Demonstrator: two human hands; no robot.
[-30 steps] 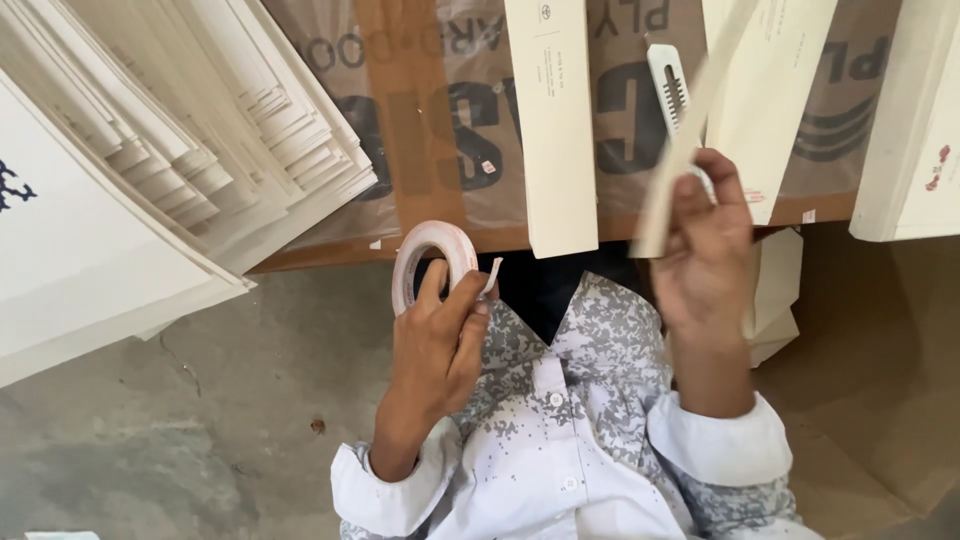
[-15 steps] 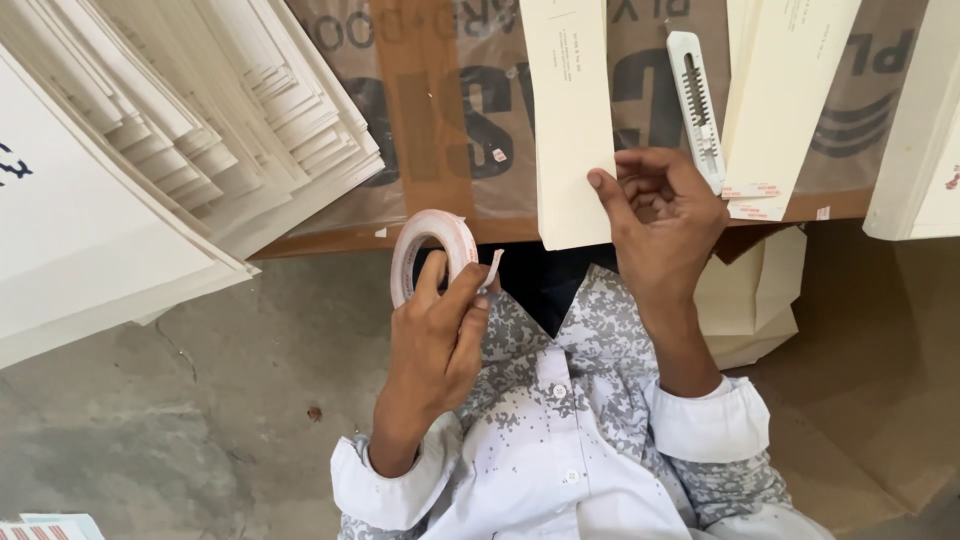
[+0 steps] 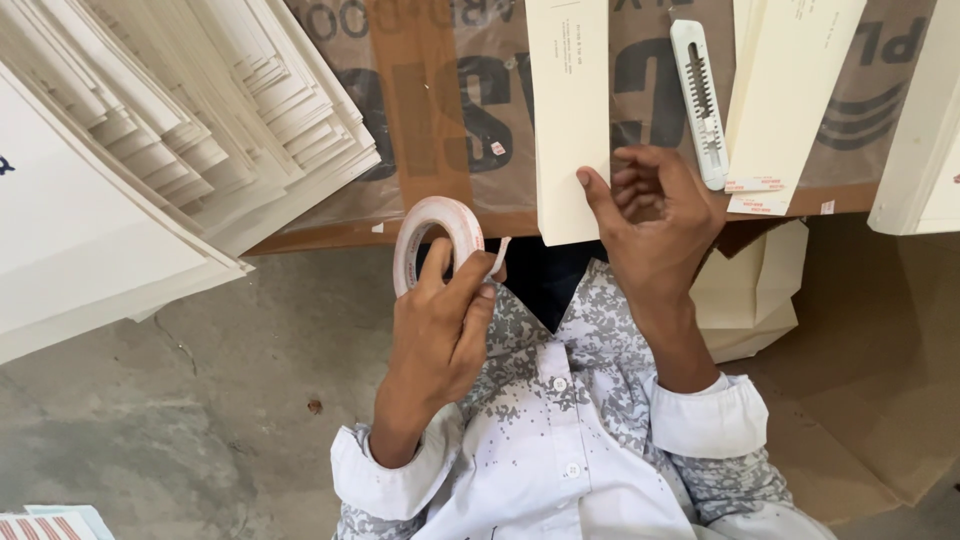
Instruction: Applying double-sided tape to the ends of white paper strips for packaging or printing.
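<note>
The left hand [image 3: 440,325] is closed round a roll of white tape [image 3: 432,240], fingers and thumb pinching its lower rim so the roll stands on edge, with a short loose end of tape sticking out to the right by the fingertips. The roll sits just in front of the near edge of a flattened brown cardboard sheet [image 3: 420,130] that serves as the work surface. The right hand [image 3: 655,225] is half curled, fingers bent in toward the palm, its thumb pressing on the lower right corner of a long cream paper strip [image 3: 567,110] that lies upright on the cardboard; it grips nothing else. Just beside the fingers lies a white box cutter [image 3: 698,100], and right of that another cream strip [image 3: 790,90]. To the left a fanned stack of white paper sheets [image 3: 200,130] overhangs the grey concrete floor [image 3: 200,400]
</note>
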